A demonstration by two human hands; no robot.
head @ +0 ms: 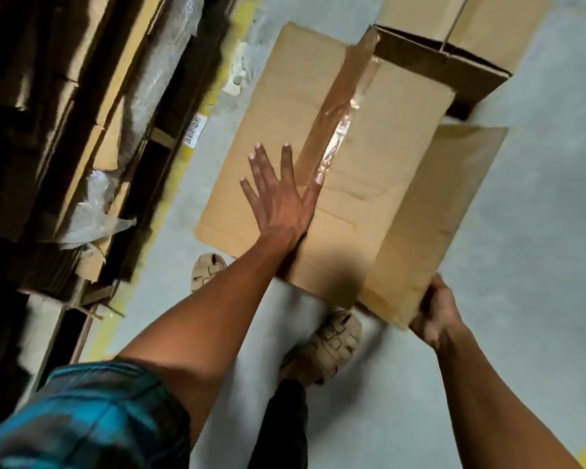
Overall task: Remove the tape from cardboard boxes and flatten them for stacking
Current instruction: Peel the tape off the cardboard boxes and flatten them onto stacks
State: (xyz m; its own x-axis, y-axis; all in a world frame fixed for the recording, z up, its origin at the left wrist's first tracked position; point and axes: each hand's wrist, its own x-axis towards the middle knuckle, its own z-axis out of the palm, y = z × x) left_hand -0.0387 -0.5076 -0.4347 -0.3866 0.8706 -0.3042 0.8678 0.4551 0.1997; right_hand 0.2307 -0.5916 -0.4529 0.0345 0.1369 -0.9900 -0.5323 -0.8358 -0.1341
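A brown cardboard box [285, 106] lies nearly flat on the grey floor in the middle of the head view. A strip of clear tape [342, 120] runs down its centre seam, wrinkled and partly lifted. My left hand [278, 198] presses flat on the box with fingers spread, thumb touching the tape's lower end. My right hand [435, 314] grips the near corner of a raised side flap [433, 214] at the box's right.
Stacks of flattened cardboard with plastic wrap [92, 214] fill the left side behind a yellow floor line. Another open box [471, 38] stands at the top right. My sandalled feet [335, 343] stand just below the box.
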